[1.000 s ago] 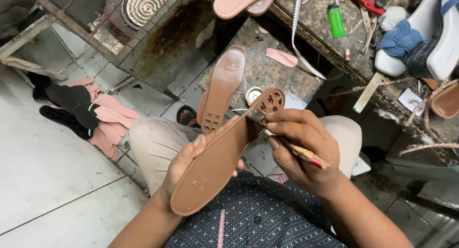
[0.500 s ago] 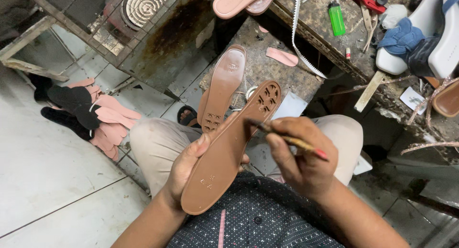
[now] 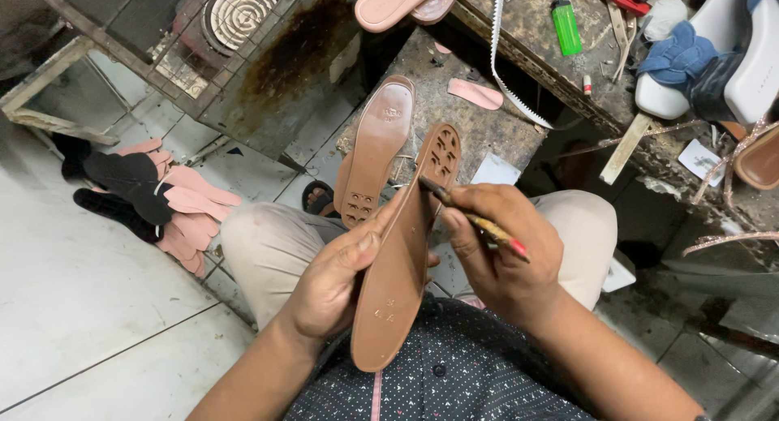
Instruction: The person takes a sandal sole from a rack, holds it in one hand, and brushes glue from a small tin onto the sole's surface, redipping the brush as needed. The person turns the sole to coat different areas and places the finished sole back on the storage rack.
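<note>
While the person sits with knees apart over a tiled floor (image 3: 89, 307), the left hand (image 3: 337, 279) grips a long brown shoe sole (image 3: 402, 259) from its left edge, fingers curled behind it and the thumb pressed flat on its face, so the sole stands tilted above the lap with its perforated toe end pointing away from the body. Closed around a thin brush (image 3: 479, 222) with a red tip at its back end, the right hand (image 3: 503, 251) has its fingers pinched together on the shaft, and the dark working end of the brush touches the right edge of the sole just below the cut-out holes. A second brown sole (image 3: 377, 157) lies flat on a stained work block (image 3: 479, 129) just beyond the held one, with a small pink cut piece (image 3: 476, 93) further back on the same block. To the left on the floor sits a heap of pink and black soles (image 3: 154, 198). Along the top a pink sole (image 3: 398, 1), a green lighter (image 3: 565, 25) and a white toothed strip (image 3: 507, 64) rest on a cluttered bench (image 3: 552, 64).
</note>
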### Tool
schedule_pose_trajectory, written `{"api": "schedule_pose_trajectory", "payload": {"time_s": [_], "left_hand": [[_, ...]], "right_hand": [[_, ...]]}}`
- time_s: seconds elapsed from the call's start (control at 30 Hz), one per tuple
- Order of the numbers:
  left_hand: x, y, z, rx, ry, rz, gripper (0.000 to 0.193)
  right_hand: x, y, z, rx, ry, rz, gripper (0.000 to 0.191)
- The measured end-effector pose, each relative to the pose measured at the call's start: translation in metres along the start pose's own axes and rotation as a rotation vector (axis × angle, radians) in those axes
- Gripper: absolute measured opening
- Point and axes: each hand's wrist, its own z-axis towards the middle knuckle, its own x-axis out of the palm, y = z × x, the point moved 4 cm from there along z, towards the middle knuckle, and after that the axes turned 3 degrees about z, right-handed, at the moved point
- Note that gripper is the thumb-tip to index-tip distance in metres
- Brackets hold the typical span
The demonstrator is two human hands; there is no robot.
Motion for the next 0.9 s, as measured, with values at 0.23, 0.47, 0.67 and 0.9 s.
{"api": "schedule_pose_trajectory", "payload": {"time_s": [0.23, 0.47, 0.67, 0.9], "left_hand": [[-0.014, 0.008, 0.008, 0.035, -0.063, -0.039, 0.084], [-0.002, 0.007, 0.009, 0.035, 0.053, -0.095, 0.088], [-0.008, 0.009, 0.010, 0.025, -0.020, -0.035, 0.086], [-0.017, 0.013, 0.008, 0.050, -0.037, -0.020, 0.084]], "right_hand": [[0.000, 0.026, -0.002, -0.090, 0.142, 0.028, 0.022], [-0.013, 0.010, 0.004, -0.018, 0.040, 0.036, 0.023], [-0.012, 0.011, 0.005, -0.032, 0.061, 0.024, 0.024], [-0.010, 0.017, 0.003, -0.059, 0.116, 0.040, 0.026]]}}
